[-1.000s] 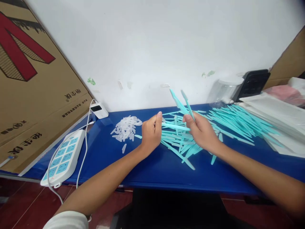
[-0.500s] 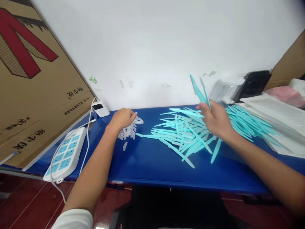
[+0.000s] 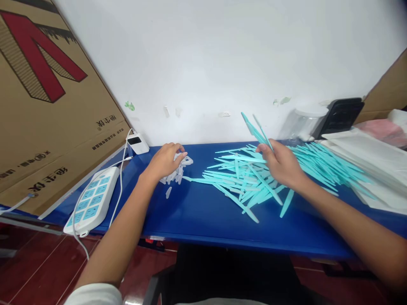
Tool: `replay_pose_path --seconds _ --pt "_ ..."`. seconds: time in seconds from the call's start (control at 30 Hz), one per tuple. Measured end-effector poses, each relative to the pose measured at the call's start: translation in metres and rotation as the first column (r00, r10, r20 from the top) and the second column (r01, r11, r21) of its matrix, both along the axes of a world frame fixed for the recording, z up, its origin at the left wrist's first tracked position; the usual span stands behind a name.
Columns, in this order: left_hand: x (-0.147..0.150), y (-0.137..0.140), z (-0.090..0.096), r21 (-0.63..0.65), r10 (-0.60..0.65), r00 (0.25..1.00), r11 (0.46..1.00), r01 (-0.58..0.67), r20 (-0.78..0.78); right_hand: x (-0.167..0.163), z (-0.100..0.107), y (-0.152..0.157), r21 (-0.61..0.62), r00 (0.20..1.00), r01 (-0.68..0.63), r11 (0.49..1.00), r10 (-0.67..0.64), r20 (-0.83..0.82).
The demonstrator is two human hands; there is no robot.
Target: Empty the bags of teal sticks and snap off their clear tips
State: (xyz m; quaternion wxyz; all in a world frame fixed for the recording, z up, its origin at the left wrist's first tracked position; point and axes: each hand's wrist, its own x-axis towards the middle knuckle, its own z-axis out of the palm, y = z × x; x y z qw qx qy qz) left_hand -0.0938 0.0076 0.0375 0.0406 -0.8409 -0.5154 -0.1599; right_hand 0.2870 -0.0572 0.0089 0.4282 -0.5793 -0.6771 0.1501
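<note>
My right hand (image 3: 282, 163) is closed around turquoise eyebrow razors (image 3: 254, 129), at least two, which point up and to the left. Below it spreads a loose heap of similar turquoise razors (image 3: 237, 180). At the left, my left hand (image 3: 167, 160) is over a small pile of translucent plastic caps (image 3: 178, 171), its fingers bent and the thumb close to the index finger. Whatever may be between those fingertips is hidden. A single cap (image 3: 168, 192) lies apart, in front of the pile.
A second razor stack (image 3: 330, 167) lies on the blue table (image 3: 197, 216) beside white sheets (image 3: 381, 165). Behind are a clear lidded jar (image 3: 307, 120) and a black holder (image 3: 341, 114). At left are a power strip (image 3: 92, 201), cables, a white device (image 3: 138, 143) and a large carton (image 3: 63, 127).
My right hand has moved slightly left and lower with the razors, which tilt further left. My left hand's fingers have shifted over the caps, with the thumb now showing more. The view has shifted a little.
</note>
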Motion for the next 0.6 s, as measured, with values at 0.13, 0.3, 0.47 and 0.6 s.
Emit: replay_pose_path --seconds 0.13,0.3,0.47,0.6 --pt "-0.004 -0.019 -0.037 0.044 -0.049 0.999 0.998 0.048 0.004 -0.003 0.002 -0.002 -0.005 1.0 -0.007 1.0 0.007 0.006" --pt "-0.007 -0.026 -0.065 -0.017 0.019 0.999 1.0 -0.019 -0.033 -0.004 0.002 -0.003 -0.016 1.0 -0.01 1.0 0.01 0.005" --pt "-0.006 -0.011 -0.063 0.13 0.022 0.999 0.991 -0.017 -0.041 -0.004 0.001 -0.002 0.0 1.0 -0.016 1.0 0.016 0.015" --pt "0.005 0.005 -0.044 0.229 -0.023 1.0 0.973 0.017 0.022 -0.006 0.0 -0.003 0.0 0.998 -0.047 0.999 0.047 0.028"
